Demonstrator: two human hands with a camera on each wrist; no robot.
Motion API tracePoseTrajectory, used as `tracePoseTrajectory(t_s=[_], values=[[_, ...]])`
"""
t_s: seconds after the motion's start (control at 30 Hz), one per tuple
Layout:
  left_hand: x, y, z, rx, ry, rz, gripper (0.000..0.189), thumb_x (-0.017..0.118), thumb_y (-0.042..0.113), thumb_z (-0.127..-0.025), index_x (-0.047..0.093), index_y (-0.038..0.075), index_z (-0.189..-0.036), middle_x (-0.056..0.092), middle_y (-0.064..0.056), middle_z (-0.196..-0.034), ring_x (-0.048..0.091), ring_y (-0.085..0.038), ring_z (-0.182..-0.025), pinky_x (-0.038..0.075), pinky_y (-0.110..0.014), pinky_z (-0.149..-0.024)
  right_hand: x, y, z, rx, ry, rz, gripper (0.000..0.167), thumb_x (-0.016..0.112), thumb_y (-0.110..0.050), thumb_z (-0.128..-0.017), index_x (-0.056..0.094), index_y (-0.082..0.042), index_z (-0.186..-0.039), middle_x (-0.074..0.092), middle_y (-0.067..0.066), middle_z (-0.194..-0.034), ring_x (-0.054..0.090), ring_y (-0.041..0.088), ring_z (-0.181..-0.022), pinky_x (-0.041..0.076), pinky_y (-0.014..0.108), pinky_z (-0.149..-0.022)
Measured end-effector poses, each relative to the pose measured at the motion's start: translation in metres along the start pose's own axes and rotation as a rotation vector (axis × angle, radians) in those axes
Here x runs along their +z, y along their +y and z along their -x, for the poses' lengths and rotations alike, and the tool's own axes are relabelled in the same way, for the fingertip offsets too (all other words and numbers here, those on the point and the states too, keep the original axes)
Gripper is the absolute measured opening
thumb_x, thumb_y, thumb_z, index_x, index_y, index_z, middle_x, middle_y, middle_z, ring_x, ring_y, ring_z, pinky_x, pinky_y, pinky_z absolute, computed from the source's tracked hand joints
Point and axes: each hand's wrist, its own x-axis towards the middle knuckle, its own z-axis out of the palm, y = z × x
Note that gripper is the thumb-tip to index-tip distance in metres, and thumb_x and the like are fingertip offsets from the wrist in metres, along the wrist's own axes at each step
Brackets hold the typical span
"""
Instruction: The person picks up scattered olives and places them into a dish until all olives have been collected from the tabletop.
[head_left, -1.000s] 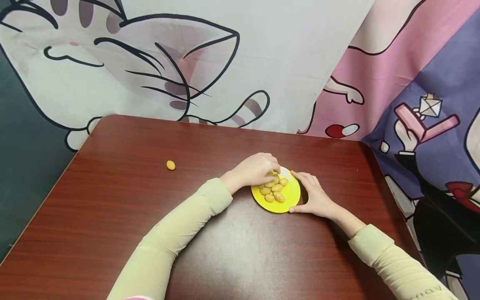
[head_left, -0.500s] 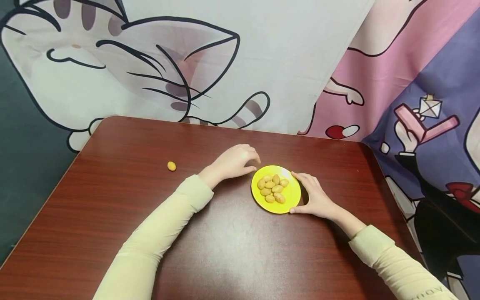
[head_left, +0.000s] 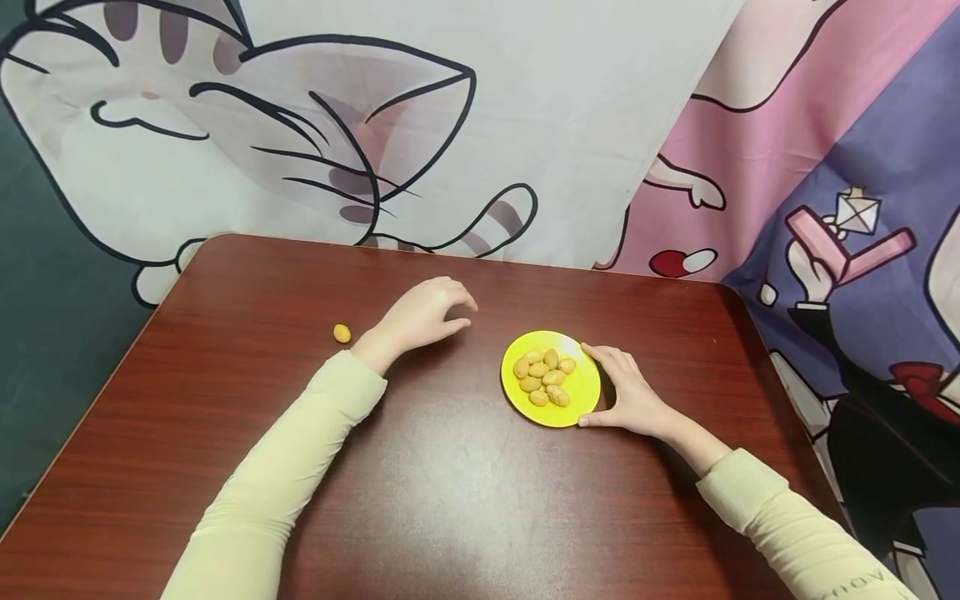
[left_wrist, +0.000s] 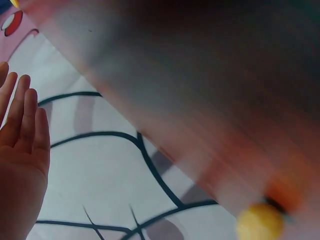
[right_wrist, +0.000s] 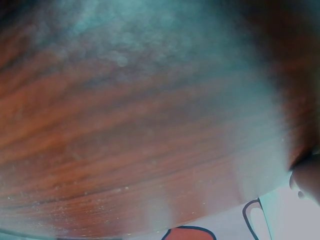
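Note:
Several small yellow oval pieces, like little fruits, lie bunched on a round yellow plate. My right hand holds this plate by its right rim, thumb at the near side and fingers at the far side. Left of the plate, apart from it, my left hand is over the table with relaxed fingers and nothing in them. In the left wrist view, that left hand has its fingers extended. One more yellow oval piece lies alone on the table, just left of the left wrist.
The brown wooden table has its far edge against a white cloth with a cartoon cat. A pink and purple printed cloth hangs at the right. The right wrist view is mostly blurred table.
My left hand has drawn back from the pieces on the plate and moved left, toward the lone piece. My right hand and the plate have stayed in place.

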Motion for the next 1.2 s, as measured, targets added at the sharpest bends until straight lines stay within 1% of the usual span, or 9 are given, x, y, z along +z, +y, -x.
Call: tracePoseTrajectory(t_s=[0.3,0.5,0.63,0.8,0.97,1.2], values=[[-0.011,-0.021,0.026,-0.068,0.028,0.0,0.021,0.077,0.014,-0.097,0.079,0.006,-0.116,0.077,-0.009,-0.117,0.067,-0.03,-0.12,0.051,-0.046,-0.111,-0.001,-0.001,0.001,-0.001,0.003,-0.005,0.118,0.1,-0.033,-0.067,0.037,-0.001,-0.161,0.042,0.024,-0.156,0.034,0.044,-0.142,0.03,0.062,-0.111],[-0.017,-0.035,0.04,-0.123,0.041,-0.007,0.023,0.076,0.015,-0.097,0.078,0.006,-0.118,0.077,-0.011,-0.119,0.066,-0.032,-0.122,0.05,-0.048,-0.112,-0.001,0.0,0.001,0.001,0.002,-0.002,0.118,0.1,-0.034,-0.067,0.037,-0.002,-0.161,0.042,0.024,-0.156,0.034,0.043,-0.142,0.03,0.063,-0.111],[-0.021,-0.043,0.049,-0.148,0.059,-0.013,0.023,0.076,0.015,-0.097,0.078,0.006,-0.118,0.077,-0.012,-0.12,0.066,-0.033,-0.123,0.05,-0.049,-0.112,-0.001,0.001,0.0,-0.006,0.002,0.001,0.118,0.1,-0.035,-0.067,0.037,-0.002,-0.161,0.043,0.023,-0.156,0.034,0.043,-0.142,0.031,0.062,-0.111],[-0.028,-0.05,0.06,-0.163,0.075,-0.022,0.023,0.077,0.014,-0.096,0.078,0.005,-0.117,0.077,-0.013,-0.119,0.066,-0.035,-0.122,0.049,-0.051,-0.111,-0.001,0.002,-0.001,-0.006,0.002,0.005,0.118,0.1,-0.035,-0.067,0.037,-0.003,-0.161,0.043,0.023,-0.156,0.035,0.042,-0.142,0.031,0.062,-0.111],[-0.034,-0.058,0.07,-0.199,0.074,-0.026,0.024,0.077,0.014,-0.096,0.077,0.005,-0.118,0.076,-0.014,-0.12,0.065,-0.036,-0.123,0.049,-0.051,-0.112,-0.001,0.002,0.0,-0.001,-0.001,0.009,0.118,0.1,-0.036,-0.068,0.037,-0.003,-0.162,0.043,0.022,-0.156,0.035,0.042,-0.141,0.032,0.061,-0.11],[-0.038,-0.066,0.088,-0.245,0.088,-0.021,0.023,0.076,0.013,-0.096,0.077,0.004,-0.117,0.075,-0.016,-0.12,0.065,-0.037,-0.123,0.049,-0.053,-0.112,-0.001,0.002,0.0,-0.002,-0.004,0.006,0.118,0.1,-0.035,-0.068,0.036,-0.003,-0.162,0.043,0.022,-0.156,0.035,0.042,-0.141,0.032,0.061,-0.111]])
